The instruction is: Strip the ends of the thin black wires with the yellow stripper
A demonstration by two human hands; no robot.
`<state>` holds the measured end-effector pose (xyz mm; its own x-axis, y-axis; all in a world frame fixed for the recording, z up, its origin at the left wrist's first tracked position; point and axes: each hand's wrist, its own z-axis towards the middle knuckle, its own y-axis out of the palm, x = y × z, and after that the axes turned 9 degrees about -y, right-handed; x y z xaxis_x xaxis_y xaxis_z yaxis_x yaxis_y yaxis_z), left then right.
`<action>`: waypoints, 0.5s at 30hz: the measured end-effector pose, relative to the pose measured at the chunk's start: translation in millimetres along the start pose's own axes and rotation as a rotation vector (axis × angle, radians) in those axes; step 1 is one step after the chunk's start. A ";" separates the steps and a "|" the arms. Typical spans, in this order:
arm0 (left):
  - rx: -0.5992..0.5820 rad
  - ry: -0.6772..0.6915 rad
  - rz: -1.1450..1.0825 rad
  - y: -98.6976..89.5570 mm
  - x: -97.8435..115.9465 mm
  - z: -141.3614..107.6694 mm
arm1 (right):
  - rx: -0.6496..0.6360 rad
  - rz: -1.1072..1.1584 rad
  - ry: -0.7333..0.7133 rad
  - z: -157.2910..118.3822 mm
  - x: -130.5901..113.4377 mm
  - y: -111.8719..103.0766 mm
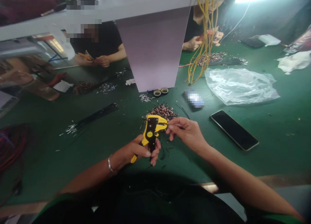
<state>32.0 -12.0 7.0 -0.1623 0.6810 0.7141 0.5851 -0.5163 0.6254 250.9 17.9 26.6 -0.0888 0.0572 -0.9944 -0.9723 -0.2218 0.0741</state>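
My left hand [139,149] is wrapped round the handles of a yellow and black wire stripper [151,128], its jaws pointing right. At those jaws, my right hand [188,130] pinches with thumb and forefinger what looks like the end of a thin dark wire, mostly hidden by the fingers. Just behind the tool lies a heap of short black wire pieces with copper-coloured ends [166,110]. Dark scraps are scattered below it. To the left is a bundle of long black wires [94,116] with pale tips.
A smartphone [234,130] and a clear plastic bag [243,88] lie right on the green table [274,159]. Tape rolls [160,92] sit by an upright panel [153,52]. Yellow cables [205,32] hang down. Across the table, other people's hands [103,60] work with tools. Red cable [12,146] lies far left.
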 end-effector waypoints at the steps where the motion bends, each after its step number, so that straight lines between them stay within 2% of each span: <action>1: 0.005 0.005 0.004 0.5 0.2 -0.1 | 0.002 -0.006 0.000 0.0 0.0 0.2; 15: 0.070 0.025 0.027 8.3 3.4 -0.3 | -0.019 -0.051 -0.018 0.1 0.3 -1.9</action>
<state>36.0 -14.2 14.7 -0.1651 0.6537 0.7385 0.6436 -0.4959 0.5829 252.6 18.3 26.1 -0.0429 0.0860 -0.9954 -0.9713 -0.2368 0.0214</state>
